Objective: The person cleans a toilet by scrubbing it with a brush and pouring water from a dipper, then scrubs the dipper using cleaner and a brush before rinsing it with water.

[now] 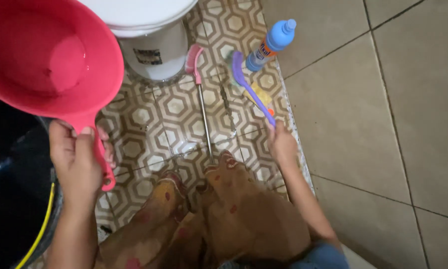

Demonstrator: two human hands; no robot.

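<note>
Your left hand [77, 159] grips the handle of a pink water dipper [47, 52], held tilted above a dark bucket [14, 199] at your left; your right hand [282, 144] closes around the purple brush [246, 84], its head down on the patterned floor tiles [176, 107]; a pink long-handled brush [200, 89] lies beside it, near the white toilet base [154, 50] and a blue cleaner bottle [271, 45].

The dipper [44, 55] is bright pink, the long brush [194, 60] on the floor has a paler pink head and a steel-grey rod, and the second brush [249, 87] is purple. The bottle [271, 45] is blue with a lighter blue cap, beside a white toilet [154, 30]. Floor tiles [174, 107] carry brown-and-cream hexagons, the wall tiles [383, 99] are plain beige, and the bucket [9, 174] is black with a yellow line.
</note>
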